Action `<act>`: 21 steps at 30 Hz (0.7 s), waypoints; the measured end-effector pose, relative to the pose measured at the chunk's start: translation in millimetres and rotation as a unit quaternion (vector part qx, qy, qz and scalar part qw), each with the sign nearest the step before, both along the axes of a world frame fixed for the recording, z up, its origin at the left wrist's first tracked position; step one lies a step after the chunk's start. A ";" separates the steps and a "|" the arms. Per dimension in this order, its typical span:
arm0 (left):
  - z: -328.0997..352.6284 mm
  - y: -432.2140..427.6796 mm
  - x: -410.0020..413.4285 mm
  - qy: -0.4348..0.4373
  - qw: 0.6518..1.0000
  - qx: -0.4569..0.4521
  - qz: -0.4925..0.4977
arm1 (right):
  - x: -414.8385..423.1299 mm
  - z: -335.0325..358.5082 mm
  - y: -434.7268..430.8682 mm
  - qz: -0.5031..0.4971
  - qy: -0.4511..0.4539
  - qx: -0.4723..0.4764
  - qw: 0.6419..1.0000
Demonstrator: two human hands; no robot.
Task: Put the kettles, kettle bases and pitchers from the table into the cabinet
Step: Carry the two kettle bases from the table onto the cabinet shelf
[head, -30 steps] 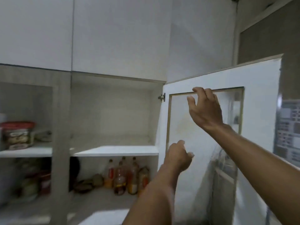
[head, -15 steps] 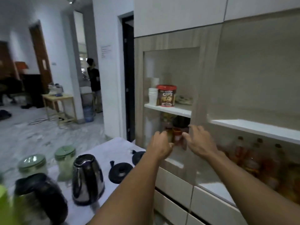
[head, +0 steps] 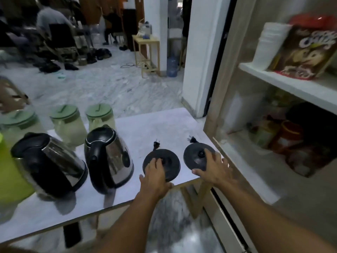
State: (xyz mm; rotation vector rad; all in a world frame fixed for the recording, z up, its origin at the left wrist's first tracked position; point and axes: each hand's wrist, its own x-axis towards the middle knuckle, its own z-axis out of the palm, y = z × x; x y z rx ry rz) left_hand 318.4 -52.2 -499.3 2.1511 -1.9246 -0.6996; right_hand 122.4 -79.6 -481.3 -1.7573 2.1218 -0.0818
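View: head camera, looking down over the near right corner of the worktop; edges are blurred.
Worktop (head: 145, 128): white, and it carries all the task's things listed below.
Left kettle base (head: 172, 161): black disc, flat on the worktop near its near edge, with its plug (head: 156, 144) lying just beyond it.
Right kettle base (head: 193, 157): black disc just right of the first, apart from it, close to the worktop's right edge.
Left hand (head: 156, 177): lies on top of the left kettle base, fingers fairly straight and reaching toward its centre, thumb out to the left. No grip shows.
Right hand (head: 217, 169): fingers spread flat over the right kettle base, thumb at its near rim. No clamp shows.
Right kettle (head: 109, 157): steel with black handle and lid, upright, left of the bases.
Left kettle (head: 49, 161): same kind, upright, further left, apart from the other.
Pitchers (head: 68, 123): three pale ones with green lids in a row behind the kettles, at the far left of the worktop.
Cabinet (head: 218, 106): stands just right of the worktop; its inside looks hazy.
Shelf (head: 291, 86): white, holds a stack of white cups (head: 269, 42) and, touching it on the right, a red-lidded cereal container (head: 306, 52).
Below the shelf: dark and orange items, too blurred to name.
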 end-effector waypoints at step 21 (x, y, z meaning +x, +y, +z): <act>-83.1 -34.2 -51.7 -0.068 0.988 0.026 0.138 | -22.0 -97.9 -59.8 -0.032 -0.055 -0.001 0.998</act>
